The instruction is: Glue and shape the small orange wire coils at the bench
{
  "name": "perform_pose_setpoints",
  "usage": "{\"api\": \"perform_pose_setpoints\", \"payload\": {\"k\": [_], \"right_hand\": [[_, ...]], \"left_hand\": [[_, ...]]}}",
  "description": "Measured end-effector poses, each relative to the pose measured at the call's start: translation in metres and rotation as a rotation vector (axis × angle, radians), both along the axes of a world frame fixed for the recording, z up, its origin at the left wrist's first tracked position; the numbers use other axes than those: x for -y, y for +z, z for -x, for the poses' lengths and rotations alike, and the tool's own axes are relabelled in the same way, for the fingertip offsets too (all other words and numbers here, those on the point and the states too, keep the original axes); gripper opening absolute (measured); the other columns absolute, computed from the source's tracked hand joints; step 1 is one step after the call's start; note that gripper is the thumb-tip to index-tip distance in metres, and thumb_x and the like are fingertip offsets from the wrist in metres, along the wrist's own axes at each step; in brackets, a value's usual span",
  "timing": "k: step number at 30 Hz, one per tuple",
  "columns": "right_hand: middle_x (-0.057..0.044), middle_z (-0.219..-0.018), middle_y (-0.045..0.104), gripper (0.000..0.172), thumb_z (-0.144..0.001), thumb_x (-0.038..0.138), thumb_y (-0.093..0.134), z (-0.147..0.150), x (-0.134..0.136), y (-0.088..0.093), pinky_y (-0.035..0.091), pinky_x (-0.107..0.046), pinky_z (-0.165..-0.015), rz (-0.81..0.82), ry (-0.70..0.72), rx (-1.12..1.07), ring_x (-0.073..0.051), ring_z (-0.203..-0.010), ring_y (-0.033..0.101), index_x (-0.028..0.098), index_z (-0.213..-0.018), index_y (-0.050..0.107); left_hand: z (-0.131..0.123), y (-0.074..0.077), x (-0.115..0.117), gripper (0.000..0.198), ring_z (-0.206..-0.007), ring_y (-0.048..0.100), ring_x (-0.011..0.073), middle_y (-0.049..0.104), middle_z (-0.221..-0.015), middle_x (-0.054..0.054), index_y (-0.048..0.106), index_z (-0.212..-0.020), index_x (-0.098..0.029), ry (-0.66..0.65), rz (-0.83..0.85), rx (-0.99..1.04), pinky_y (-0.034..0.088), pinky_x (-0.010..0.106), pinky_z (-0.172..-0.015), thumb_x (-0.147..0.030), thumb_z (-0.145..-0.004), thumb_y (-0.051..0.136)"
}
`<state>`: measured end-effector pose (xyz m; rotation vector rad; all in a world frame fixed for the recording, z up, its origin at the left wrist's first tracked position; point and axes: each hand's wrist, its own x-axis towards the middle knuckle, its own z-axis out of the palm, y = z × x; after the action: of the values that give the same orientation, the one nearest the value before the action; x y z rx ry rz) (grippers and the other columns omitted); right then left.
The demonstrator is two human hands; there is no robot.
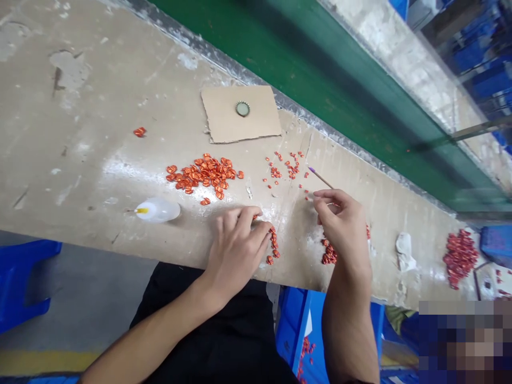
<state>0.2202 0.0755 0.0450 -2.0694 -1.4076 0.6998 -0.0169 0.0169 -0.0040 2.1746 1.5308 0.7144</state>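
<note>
My left hand (236,242) rests knuckles up on the worn bench (80,133), fingers curled over small orange-red pieces (273,244) that line up beside it. My right hand (342,224) is closed on a thin stick with a purple tip (320,177) that points up and left. A small heap of red pieces (328,254) lies just under that hand. A larger pile of orange coiled pieces (204,173) sits beyond my left hand, and tiny red bits (290,166) are scattered near the stick's tip.
A small white glue bottle with a yellow nozzle (157,209) lies on its side at the left. A cardboard scrap (240,114) bears a bottle cap (242,109). Another red heap (460,257) lies far right. Blue crates (298,325) stand below the bench, a blue stool (20,277) at the left.
</note>
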Motion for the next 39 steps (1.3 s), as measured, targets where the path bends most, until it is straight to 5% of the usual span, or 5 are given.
{"api": "perform_pose_setpoints", "payload": {"k": [5, 11, 22, 29, 39], "right_hand": [[-0.007, -0.081, 0.081, 0.036, -0.091, 0.046, 0.078, 0.0, 0.003, -0.012, 0.048, -0.033, -0.058, 0.012, 0.001, 0.105, -0.019, -0.059, 0.064, 0.016, -0.108, 0.088], [-0.007, -0.079, 0.08, 0.026, -0.094, 0.041, 0.077, 0.008, 0.001, -0.02, 0.056, -0.04, -0.075, -0.068, 0.064, 0.232, -0.024, -0.066, 0.068, 0.018, -0.098, 0.088], [-0.006, -0.099, 0.08, 0.014, -0.108, 0.025, 0.069, 0.029, 0.031, -0.014, 0.057, -0.036, -0.077, -0.094, 0.533, 0.141, -0.021, -0.081, 0.071, 0.023, -0.107, 0.083], [-0.006, -0.103, 0.082, 0.017, -0.106, 0.025, 0.072, 0.022, 0.032, -0.011, 0.053, -0.035, -0.071, -0.082, 0.434, 0.014, -0.018, -0.075, 0.067, 0.022, -0.112, 0.087], [-0.004, -0.095, 0.08, 0.012, -0.1, 0.024, 0.077, 0.028, 0.026, -0.015, 0.054, -0.034, -0.073, -0.015, 0.413, 0.017, -0.016, -0.072, 0.067, 0.021, -0.102, 0.088]], "left_hand": [[0.001, -0.002, 0.004, 0.023, -0.127, 0.056, 0.0332, 0.069, -0.144, 0.01, 0.078, -0.126, -0.031, 0.099, -0.018, 0.064, 0.045, 0.049, -0.104, -0.021, -0.106, 0.073], [-0.001, -0.001, 0.002, 0.027, -0.133, 0.055, 0.0373, 0.066, -0.145, 0.017, 0.075, -0.131, -0.024, 0.256, -0.03, 0.052, 0.046, 0.054, -0.111, -0.016, -0.105, 0.07], [0.001, -0.003, -0.003, 0.018, -0.132, 0.057, 0.0345, 0.065, -0.143, 0.016, 0.076, -0.12, -0.023, 0.253, -0.013, 0.062, 0.047, 0.054, -0.112, -0.014, -0.109, 0.064], [0.003, 0.0, -0.001, 0.023, -0.127, 0.052, 0.0326, 0.069, -0.141, 0.01, 0.079, -0.121, -0.029, 0.131, 0.013, 0.042, 0.046, 0.05, -0.106, -0.015, -0.11, 0.065], [0.0, -0.001, 0.002, 0.011, -0.125, 0.053, 0.0362, 0.068, -0.134, 0.014, 0.076, -0.115, -0.025, 0.154, 0.008, 0.031, 0.048, 0.054, -0.106, -0.023, -0.106, 0.071]]}}
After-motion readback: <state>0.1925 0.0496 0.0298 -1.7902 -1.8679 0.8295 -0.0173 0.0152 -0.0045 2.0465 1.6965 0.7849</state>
